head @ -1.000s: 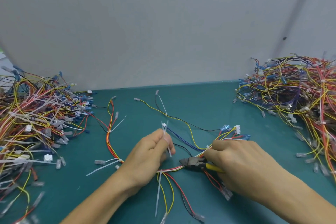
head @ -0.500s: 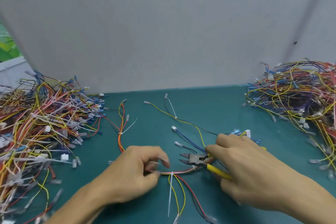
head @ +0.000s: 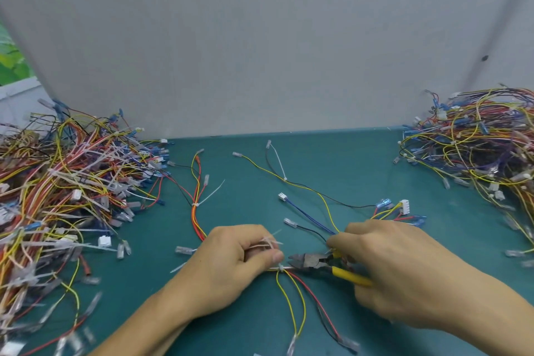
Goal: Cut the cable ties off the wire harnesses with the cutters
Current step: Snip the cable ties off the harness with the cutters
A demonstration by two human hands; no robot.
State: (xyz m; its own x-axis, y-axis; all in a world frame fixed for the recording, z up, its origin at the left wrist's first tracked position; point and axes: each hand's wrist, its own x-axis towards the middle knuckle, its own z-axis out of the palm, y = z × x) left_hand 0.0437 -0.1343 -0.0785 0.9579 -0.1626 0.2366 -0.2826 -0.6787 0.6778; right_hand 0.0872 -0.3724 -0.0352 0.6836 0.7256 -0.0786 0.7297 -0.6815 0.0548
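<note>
Head camera looks down on two hands close together on a green table [head: 346, 159]. The left hand [head: 239, 266] is curled up. It pinches a wire bundle [head: 194, 218] under its thumb, and some loose white ties [head: 267, 242] stick out between its fingers. Right by the thumb tip, a white cable tie [head: 279, 266] is wrapped round the bundle.

The right hand [head: 390, 269] is curled tight round the yellow handles of the cutters [head: 313, 261]. The dark jaws are open a little bit. Their tips point at the cable tie and sit just beside it. I cannot tell if they touch it.

Yellow, red and black wires spread out from the bundle toward me. Farther up the bundle, another tie [head: 196, 204] has a long tail sticking out.

A big messy pile of wires [head: 57, 196] sits far to the left. Another pile [head: 476, 153] sits far to the right. A grey wall [head: 260, 37] stands behind the table.
</note>
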